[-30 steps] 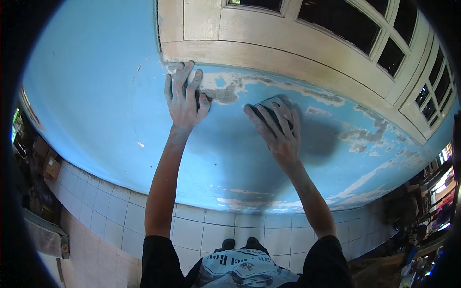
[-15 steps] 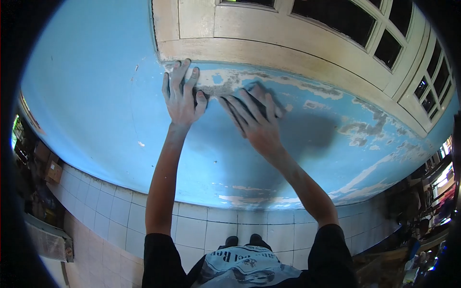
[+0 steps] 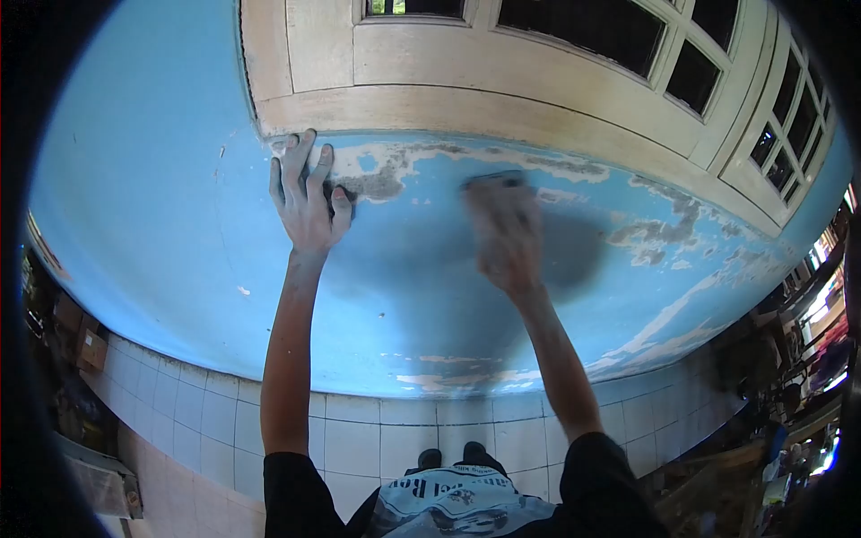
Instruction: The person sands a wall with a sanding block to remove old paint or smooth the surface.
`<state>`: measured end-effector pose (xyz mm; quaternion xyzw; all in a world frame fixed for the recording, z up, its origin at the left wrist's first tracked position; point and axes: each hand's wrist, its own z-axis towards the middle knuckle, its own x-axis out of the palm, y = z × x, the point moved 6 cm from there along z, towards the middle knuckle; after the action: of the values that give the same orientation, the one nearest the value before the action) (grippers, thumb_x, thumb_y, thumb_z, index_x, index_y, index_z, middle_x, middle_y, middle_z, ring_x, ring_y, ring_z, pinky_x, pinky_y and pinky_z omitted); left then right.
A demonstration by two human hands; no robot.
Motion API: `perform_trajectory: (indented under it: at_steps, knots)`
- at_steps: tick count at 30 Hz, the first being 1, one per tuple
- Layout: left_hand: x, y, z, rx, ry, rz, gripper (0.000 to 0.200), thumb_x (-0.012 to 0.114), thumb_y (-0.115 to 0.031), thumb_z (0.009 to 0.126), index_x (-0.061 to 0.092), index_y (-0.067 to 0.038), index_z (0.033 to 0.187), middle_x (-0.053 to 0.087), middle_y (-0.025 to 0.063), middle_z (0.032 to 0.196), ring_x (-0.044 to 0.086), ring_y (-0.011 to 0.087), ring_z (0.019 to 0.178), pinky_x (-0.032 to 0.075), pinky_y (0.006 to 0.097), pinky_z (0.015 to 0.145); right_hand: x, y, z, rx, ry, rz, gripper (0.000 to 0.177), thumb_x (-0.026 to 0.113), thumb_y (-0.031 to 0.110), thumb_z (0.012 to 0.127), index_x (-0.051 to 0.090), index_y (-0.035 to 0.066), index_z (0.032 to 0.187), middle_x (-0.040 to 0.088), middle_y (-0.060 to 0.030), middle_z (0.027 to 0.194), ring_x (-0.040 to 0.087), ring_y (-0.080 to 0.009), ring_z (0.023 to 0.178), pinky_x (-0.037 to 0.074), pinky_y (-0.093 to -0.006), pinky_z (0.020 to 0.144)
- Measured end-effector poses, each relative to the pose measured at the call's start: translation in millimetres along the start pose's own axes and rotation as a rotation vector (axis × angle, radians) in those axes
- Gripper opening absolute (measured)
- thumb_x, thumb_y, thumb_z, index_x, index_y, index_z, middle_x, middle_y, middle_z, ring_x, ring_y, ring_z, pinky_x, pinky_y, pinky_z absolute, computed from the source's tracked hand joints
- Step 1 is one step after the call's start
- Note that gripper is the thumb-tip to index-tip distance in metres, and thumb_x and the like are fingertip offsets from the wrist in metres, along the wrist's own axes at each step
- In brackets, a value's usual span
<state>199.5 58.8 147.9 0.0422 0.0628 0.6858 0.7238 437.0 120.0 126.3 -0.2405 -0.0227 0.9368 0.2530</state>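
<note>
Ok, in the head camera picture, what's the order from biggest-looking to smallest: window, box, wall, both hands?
1. Wall
2. Window
3. Left hand and right hand: they look alike, and the right is blurred, so I can't rank them.
4. Box: smallest here, though it seems farther away.

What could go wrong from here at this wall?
The left grip rests on the wall, so a wide stroke of the dark pad at the blurred right grip could scrape its fingers. That pad sits below the window frame and might knock it. The blue paint is patchy, so more may flake.
</note>
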Motion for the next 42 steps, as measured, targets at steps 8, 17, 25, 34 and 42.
perform_trajectory:
  at_steps: [8, 17, 25, 34, 42]
  knots:
    - [-1.5, -3.9, 2.9, 0.024, 0.006, 0.026, 0.044, 0.031, -0.034, 0.098, 0.046, -0.007, 0.129, 0.042, 0.0195, 0.14, 0.038, 0.0384, 0.13, 0.022, 0.0533, 0.107, -1.2, -12.9, -26.8, 0.028, 0.076, -0.17, 0.053, 0.053, 0.031, 0.09, 0.046, 0.002, 0.134, 0.043, -0.0214, 0.14, 0.035, -0.0345, 0.134, 0.015, -0.0503, 0.111]
    - [-1.6, -6.1, 5.2, 0.04, -0.024, 0.022, 0.041, 0.036, -0.029, 0.096, 0.046, -0.006, 0.129, 0.042, 0.0178, 0.14, 0.035, 0.0371, 0.133, 0.021, 0.0538, 0.108, -44.5, -61.3, -32.7, 0.359, -0.259, -0.482, 0.057, 0.048, 0.036, 0.093, 0.043, 0.0, 0.136, 0.044, -0.0277, 0.134, 0.038, -0.0388, 0.13, 0.014, -0.0565, 0.109]
    - [-1.1, -6.2, 4.5, 0.029, -0.033, 0.054, 0.041, 0.034, -0.031, 0.096, 0.046, -0.008, 0.128, 0.043, 0.0162, 0.14, 0.035, 0.0358, 0.132, 0.023, 0.0542, 0.107, -81.2, -89.9, -31.8, 0.536, -0.688, -0.251, 0.063, 0.049, 0.039, 0.09, 0.037, 0.004, 0.141, 0.041, -0.0231, 0.14, 0.035, -0.0381, 0.132, 0.015, -0.0579, 0.11]
    - [-1.0, -6.0, 4.8, 0.035, -0.04, 0.045, 0.042, 0.028, -0.033, 0.098, 0.047, -0.009, 0.127, 0.043, 0.0162, 0.139, 0.036, 0.035, 0.132, 0.023, 0.0546, 0.107, -77.6, -159.9, -116.7, 0.731, -0.396, -0.244, 0.059, 0.046, 0.031, 0.094, 0.035, -0.003, 0.14, 0.038, -0.0231, 0.142, 0.031, -0.0352, 0.135, 0.016, -0.0557, 0.11]
    - [1.4, -4.0, 3.0, 0.024, -0.018, 0.032, 0.045, 0.029, -0.035, 0.098, 0.044, -0.008, 0.131, 0.041, 0.0182, 0.141, 0.034, 0.0384, 0.133, 0.019, 0.0556, 0.108, -62.6, -87.4, -98.3, 0.429, -0.377, -0.338, 0.061, 0.049, 0.033, 0.091, 0.036, 0.002, 0.142, 0.038, -0.0215, 0.144, 0.032, -0.0377, 0.135, 0.011, -0.057, 0.111]
